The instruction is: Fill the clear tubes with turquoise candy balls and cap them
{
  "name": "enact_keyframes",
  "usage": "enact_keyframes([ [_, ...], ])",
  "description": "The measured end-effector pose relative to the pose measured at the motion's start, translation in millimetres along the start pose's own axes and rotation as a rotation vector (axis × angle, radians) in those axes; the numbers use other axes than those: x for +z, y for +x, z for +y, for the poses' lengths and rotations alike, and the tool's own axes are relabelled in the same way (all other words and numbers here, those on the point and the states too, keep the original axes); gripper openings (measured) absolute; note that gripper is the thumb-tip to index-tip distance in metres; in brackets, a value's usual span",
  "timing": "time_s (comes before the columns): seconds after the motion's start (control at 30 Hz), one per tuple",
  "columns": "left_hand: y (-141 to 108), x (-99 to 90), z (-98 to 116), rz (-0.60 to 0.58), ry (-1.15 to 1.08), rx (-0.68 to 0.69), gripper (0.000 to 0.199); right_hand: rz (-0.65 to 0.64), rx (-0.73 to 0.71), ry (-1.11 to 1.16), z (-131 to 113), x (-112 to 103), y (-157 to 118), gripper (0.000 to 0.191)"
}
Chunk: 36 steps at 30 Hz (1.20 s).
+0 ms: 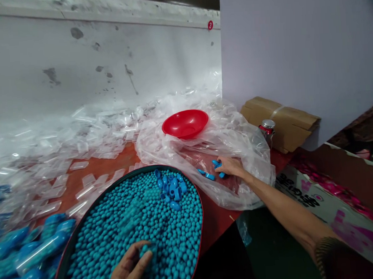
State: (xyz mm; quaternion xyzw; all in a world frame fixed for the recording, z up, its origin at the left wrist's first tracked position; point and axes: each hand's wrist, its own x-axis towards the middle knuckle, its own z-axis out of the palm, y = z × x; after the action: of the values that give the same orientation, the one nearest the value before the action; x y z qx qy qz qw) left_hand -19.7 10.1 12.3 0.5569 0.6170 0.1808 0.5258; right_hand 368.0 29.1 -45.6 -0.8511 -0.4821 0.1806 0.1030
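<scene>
A large dark-rimmed round tray [59,265] holds a mass of small turquoise balls [109,220]. Low over them, the thumb and fingers of my left hand [128,271] close around a small clear plastic container [154,255], which is partly hidden and blurred against the balls. My right hand [230,167] reaches out onto a clear plastic bag, its fingers closed on small blue plastic caps [217,163]. Another blue piece [209,177] lies just left of those fingers. Several more blue caps [173,188] rest in a heap on the balls at the tray's far right side.
Clear plastic containers [88,179] cover the table's left and back. Filled blue-topped containers [38,249] pile up at front left. A red bowl [185,125] sits on the crumpled plastic bag [246,140]. Folded cardboard [283,121], a metal-lidded jar [268,128] and a printed box [329,206] stand right.
</scene>
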Motion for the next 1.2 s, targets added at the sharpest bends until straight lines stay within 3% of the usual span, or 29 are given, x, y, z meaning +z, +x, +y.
enact_keyframes([
  [0.2,3.4,-2.2,-2.3,-0.065,-0.009,-0.008,0.048,-0.094,0.027,0.105,6.0,-1.3,8.3,0.027],
  [0.37,0.3,0.0,1.2,-0.048,-0.029,-0.004,0.048,-0.042,0.026,0.191,3.3,1.7,4.1,0.023],
  [0.53,1.3,-1.1,0.8,-0.053,-0.022,0.013,0.048,-0.089,-0.004,0.418,-4.7,-11.4,-1.2,0.014],
  [0.67,5.0,-4.2,-0.6,-0.106,0.022,-0.034,0.056,-0.112,-0.144,0.637,-46.0,-23.8,-12.0,0.028],
  [0.8,4.3,-3.1,0.0,-0.049,0.024,-0.024,0.052,-0.271,-0.279,0.935,-105.7,-25.2,-20.6,0.034],
  [0.87,4.3,-3.0,-0.7,-0.046,0.028,-0.028,0.052,-0.242,-0.310,0.921,-119.3,-26.8,-20.4,0.035],
  [0.97,6.4,-4.8,-4.1,-0.097,0.052,-0.032,0.055,0.040,-0.359,0.630,-103.8,-31.1,-21.3,0.033],
  [1.03,8.3,-6.3,-7.2,-0.124,0.050,-0.020,0.055,0.131,-0.386,0.389,-77.2,-31.2,-25.1,0.027],
  [1.13,10.3,-6.9,-10.9,-0.173,0.030,-0.015,0.053,0.028,-0.413,0.206,-41.0,-21.3,-32.3,0.020],
  [1.2,10.7,-6.4,-11.9,-0.202,0.017,-0.012,0.051,-0.045,-0.445,0.150,-30.1,-8.7,-35.2,0.022],
])
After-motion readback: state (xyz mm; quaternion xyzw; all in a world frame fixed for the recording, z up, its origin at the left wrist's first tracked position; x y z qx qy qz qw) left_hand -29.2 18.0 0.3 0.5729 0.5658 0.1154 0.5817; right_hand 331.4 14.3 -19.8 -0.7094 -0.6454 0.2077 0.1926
